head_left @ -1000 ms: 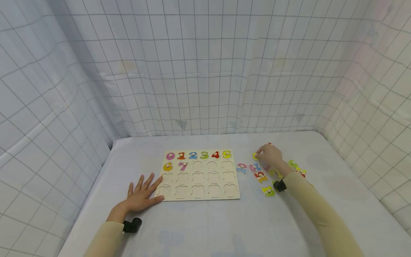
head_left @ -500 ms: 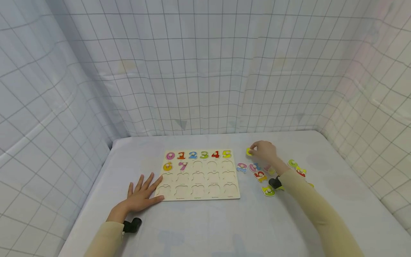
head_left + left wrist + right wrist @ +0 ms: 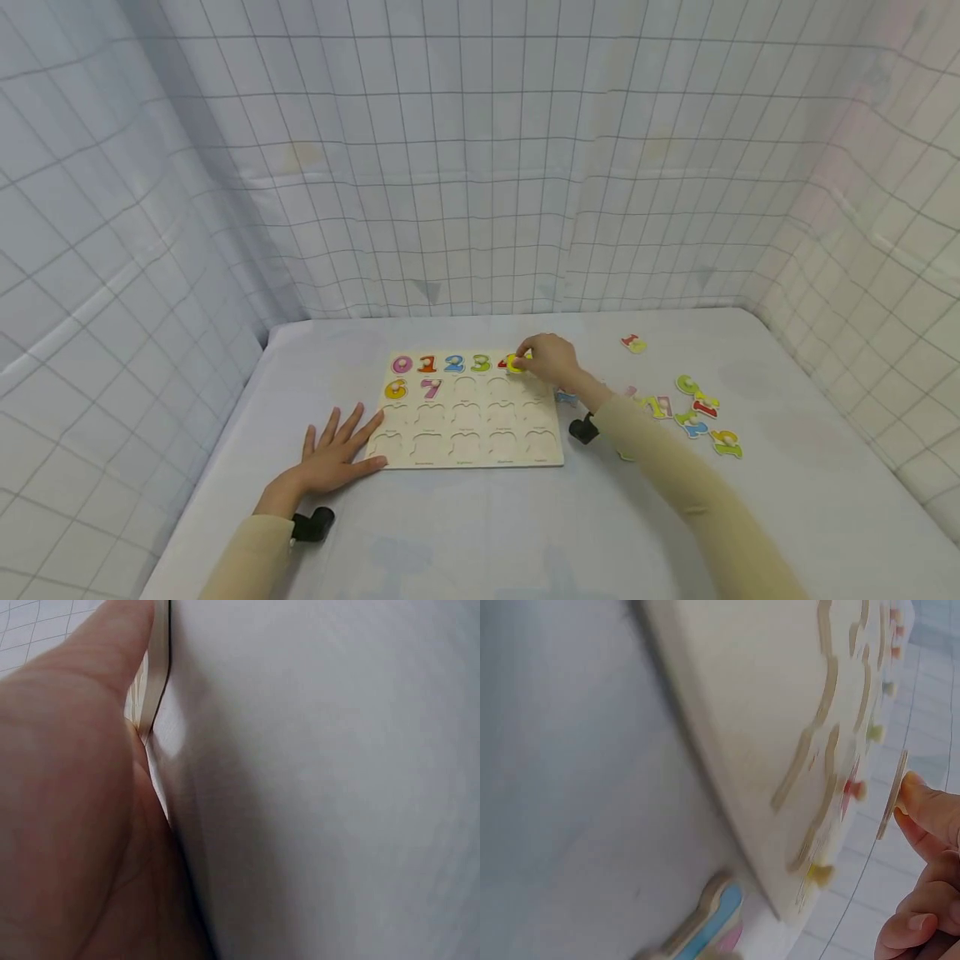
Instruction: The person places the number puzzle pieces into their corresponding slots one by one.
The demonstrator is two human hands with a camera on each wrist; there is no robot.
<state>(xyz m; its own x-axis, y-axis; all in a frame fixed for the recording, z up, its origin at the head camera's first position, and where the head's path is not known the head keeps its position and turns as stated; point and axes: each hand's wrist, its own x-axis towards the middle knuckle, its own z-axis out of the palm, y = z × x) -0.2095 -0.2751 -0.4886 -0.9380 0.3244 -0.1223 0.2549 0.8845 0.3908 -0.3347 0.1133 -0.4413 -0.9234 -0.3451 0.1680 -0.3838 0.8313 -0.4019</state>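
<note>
While the flat left hand (image 3: pixel 327 457) steadies the puzzle board (image 3: pixel 465 450) at seven o'clock, the right hand (image 3: pixel 551 360) pinches a thin, stiff, light-looking yellow number piece (image 3: pixel 514 363) by its edge.

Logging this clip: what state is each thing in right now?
Puzzle board: flat on table, eight numbers seated, other slots unfilled.
Yellow piece: pinched, above the board's top row.
Right hand: pinching yellow piece.
Left hand: flat, fingers on the board's corner.
Loose pieces: scattered on table.

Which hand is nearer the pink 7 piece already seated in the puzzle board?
Left. The left hand rests flat at the board's near-left corner, below the pink 7; the right hand holds a yellow piece over the top row.
</note>
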